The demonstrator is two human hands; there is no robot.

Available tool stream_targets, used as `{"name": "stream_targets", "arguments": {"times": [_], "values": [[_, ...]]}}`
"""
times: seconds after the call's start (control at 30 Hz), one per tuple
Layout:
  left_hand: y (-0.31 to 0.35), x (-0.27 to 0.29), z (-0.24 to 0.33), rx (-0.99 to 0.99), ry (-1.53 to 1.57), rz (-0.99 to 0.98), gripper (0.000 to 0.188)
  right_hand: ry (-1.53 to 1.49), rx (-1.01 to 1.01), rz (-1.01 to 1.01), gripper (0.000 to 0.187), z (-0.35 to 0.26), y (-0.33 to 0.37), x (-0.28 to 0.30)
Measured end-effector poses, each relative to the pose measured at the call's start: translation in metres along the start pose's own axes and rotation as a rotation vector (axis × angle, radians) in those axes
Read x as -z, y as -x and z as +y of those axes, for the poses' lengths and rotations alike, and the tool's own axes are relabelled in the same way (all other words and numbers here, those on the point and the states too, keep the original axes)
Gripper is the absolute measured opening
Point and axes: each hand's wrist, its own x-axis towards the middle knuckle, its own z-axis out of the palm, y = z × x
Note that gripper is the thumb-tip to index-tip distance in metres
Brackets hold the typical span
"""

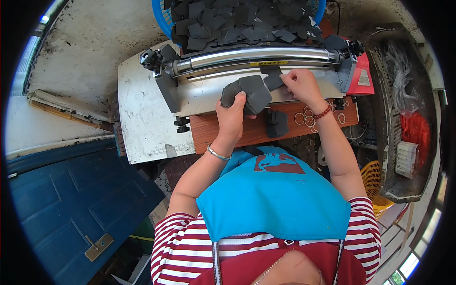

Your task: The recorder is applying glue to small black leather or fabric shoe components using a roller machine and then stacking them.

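At the centre of the head view, the left hand point(231, 116) is clamped around a fanned stack of dark grey foam squares point(247, 94), held over the roller machine point(256, 57). Toward one o'clock of it, the right hand point(301, 85) pinches a single foam square point(273, 80) flat on the machine's feed plate, while at twelve o'clock a blue basket point(164, 21) holds heaped squares and rubber bands point(306, 116) lie at three o'clock on the wooden board point(213, 130).

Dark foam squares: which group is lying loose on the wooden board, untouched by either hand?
The small pile on the wooden board, below the right hand; others are fanned in the left hand or heaped in the blue basket.
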Motion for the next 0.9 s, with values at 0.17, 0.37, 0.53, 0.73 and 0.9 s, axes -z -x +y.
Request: {"name": "stream_targets", "arguments": {"times": [0.17, 0.37, 0.53, 0.73, 0.9], "values": [[-0.003, -0.004, 0.004, 0.045, 0.024, -0.032, 0.019, -0.136, 0.024, -0.039, 0.037, -0.017, 0.001, -0.005], [-0.008, -0.005, 0.003, 0.005, 0.053, -0.044, 0.021, -0.324, 0.025, -0.233, 0.034, -0.029, 0.029, -0.01], [-0.009, 0.0, 0.009, -0.001, 0.028, -0.017, 0.022, -0.284, -0.077, -0.37, 0.034, -0.002, 0.008, 0.015], [-0.007, -0.013, 0.014, 0.031, 0.141, -0.015, 0.022, -0.247, -0.113, -0.18, 0.037, -0.007, -0.014, 0.001], [-0.012, -0.011, 0.009, 0.012, 0.104, -0.028, 0.021, -0.298, 0.046, -0.266, 0.033, -0.032, 0.011, -0.01]]}}
